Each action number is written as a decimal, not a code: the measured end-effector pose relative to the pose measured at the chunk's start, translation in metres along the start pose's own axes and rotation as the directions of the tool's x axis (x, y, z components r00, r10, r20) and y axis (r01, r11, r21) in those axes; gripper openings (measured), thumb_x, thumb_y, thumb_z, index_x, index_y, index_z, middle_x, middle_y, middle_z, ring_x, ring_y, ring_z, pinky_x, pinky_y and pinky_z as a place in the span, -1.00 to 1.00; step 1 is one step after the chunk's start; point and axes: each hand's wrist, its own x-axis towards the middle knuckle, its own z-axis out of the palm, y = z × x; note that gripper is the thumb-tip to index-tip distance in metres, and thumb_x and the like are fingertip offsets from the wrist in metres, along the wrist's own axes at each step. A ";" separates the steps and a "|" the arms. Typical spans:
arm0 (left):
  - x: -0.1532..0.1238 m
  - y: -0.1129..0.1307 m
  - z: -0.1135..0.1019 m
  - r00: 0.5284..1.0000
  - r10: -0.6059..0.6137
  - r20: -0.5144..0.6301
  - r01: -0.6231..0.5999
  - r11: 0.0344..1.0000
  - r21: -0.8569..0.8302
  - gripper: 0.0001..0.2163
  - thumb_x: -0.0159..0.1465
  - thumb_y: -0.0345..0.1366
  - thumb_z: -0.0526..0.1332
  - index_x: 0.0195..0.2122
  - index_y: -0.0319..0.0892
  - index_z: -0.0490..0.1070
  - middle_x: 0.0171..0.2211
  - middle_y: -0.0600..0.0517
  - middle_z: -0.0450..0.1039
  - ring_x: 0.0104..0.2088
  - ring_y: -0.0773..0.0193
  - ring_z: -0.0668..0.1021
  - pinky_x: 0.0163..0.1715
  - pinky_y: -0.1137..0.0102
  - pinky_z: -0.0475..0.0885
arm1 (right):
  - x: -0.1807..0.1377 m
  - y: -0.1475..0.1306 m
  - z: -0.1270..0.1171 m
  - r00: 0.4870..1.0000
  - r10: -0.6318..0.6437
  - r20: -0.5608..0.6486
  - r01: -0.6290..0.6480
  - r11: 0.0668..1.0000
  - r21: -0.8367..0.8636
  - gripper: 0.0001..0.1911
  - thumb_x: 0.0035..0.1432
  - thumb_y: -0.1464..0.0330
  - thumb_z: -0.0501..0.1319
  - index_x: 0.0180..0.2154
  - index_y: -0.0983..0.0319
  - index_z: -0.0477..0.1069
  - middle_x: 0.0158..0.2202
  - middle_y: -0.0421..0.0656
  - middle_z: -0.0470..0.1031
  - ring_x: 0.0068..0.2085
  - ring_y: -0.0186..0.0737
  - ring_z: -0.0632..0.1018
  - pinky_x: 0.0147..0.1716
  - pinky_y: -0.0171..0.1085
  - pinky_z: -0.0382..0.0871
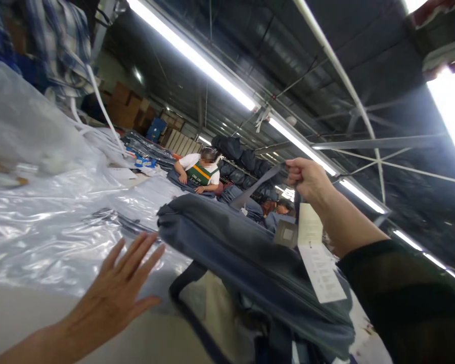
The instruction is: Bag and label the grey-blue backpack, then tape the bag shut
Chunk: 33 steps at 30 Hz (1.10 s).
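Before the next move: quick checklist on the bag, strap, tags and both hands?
1. Right hand pinches the strap of the blue-grey bag: ok, strap looks taut.
2. Left hand off the bag: ok, open and flat over the clear plastic sheet; contact with the sheet cannot tell.
3. Hang tags free: ok, they hang loose against the bag.
4. Bag lifted clear of the table: cannot tell, its underside is hidden.
5. Black loop strap under the bag unsnagged: cannot tell.
6. Co-worker out of reach: ok, farther down the table.
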 end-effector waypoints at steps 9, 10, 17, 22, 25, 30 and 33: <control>0.074 0.057 -0.135 0.956 0.288 0.052 -0.291 0.953 0.085 -0.82 0.14 -0.34 0.33 -0.53 -0.18 0.35 -0.53 0.04 0.40 -0.49 0.18 0.43 -0.45 0.29 0.29 | -0.133 -0.075 0.043 0.951 0.047 0.305 -0.027 0.997 -0.070 -0.68 0.05 0.62 0.11 -0.68 0.32 0.24 -0.77 -0.36 0.02 -0.71 -0.57 -0.02 -0.77 -0.52 -0.14; 0.074 0.053 -0.149 0.957 0.284 0.064 -0.290 0.951 0.112 -0.81 0.11 -0.34 0.35 -0.54 -0.17 0.35 -0.54 0.04 0.37 -0.49 0.18 0.42 -0.46 0.29 0.27 | -0.145 -0.082 0.046 0.943 0.048 0.329 -0.025 0.997 -0.072 -0.68 0.07 0.63 0.11 -0.68 0.33 0.25 -0.77 -0.36 0.02 -0.71 -0.57 -0.02 -0.77 -0.52 -0.14; 0.060 0.018 -0.206 0.918 0.128 0.376 -0.155 0.987 0.043 -0.87 0.04 -0.30 0.39 -0.46 -0.14 0.45 -0.07 0.02 0.47 -0.03 0.04 0.45 -0.08 0.17 0.21 | -0.196 -0.091 0.075 0.853 0.133 0.504 -0.077 0.989 -0.130 -0.62 0.12 0.61 0.12 -0.70 0.29 0.22 -0.76 -0.36 0.04 -0.73 -0.57 0.03 -0.77 -0.50 -0.12; 0.044 0.005 -0.203 0.747 -0.087 0.660 0.093 0.995 0.025 -0.87 0.15 -0.27 0.34 -0.30 -0.16 0.47 -0.23 0.08 0.54 -0.16 0.20 0.53 -0.12 0.32 0.24 | -0.209 -0.048 0.089 0.805 0.021 0.593 0.221 0.917 -0.332 -0.84 0.07 0.45 0.27 -0.53 0.29 0.39 -0.60 -0.19 0.38 -0.57 -0.35 0.39 -0.61 -0.38 0.22; 0.040 0.008 -0.203 0.765 -0.087 0.638 0.096 0.995 0.020 -0.86 0.14 -0.26 0.36 -0.33 -0.18 0.47 -0.25 0.06 0.54 -0.17 0.20 0.53 -0.13 0.32 0.24 | -0.222 -0.030 0.071 0.750 -0.367 0.551 0.622 0.675 -0.396 -0.78 0.10 0.34 0.27 -0.19 0.28 0.43 -0.24 -0.04 0.49 -0.26 -0.15 0.49 -0.30 -0.19 0.39; 0.035 0.011 -0.209 0.824 -0.025 0.566 0.061 0.997 -0.046 -0.89 0.11 -0.32 0.37 -0.43 -0.15 0.44 -0.26 0.12 0.53 -0.19 0.23 0.53 -0.14 0.33 0.22 | -0.267 0.009 0.025 0.275 -0.552 0.787 0.961 0.127 -0.247 -0.75 0.24 0.41 0.11 -0.04 0.21 0.38 -0.04 0.00 0.42 -0.06 -0.11 0.44 -0.09 -0.08 0.33; 0.026 0.010 -0.210 0.844 0.015 0.536 0.031 0.997 -0.077 -0.89 0.10 -0.35 0.37 -0.40 -0.14 0.44 -0.26 0.14 0.53 -0.19 0.25 0.53 -0.14 0.35 0.23 | -0.275 0.041 0.003 0.307 -0.543 0.782 0.930 -0.003 -0.368 -0.70 0.17 0.50 0.08 -0.07 0.21 0.38 0.08 0.05 0.34 0.08 0.01 0.37 0.01 0.07 0.26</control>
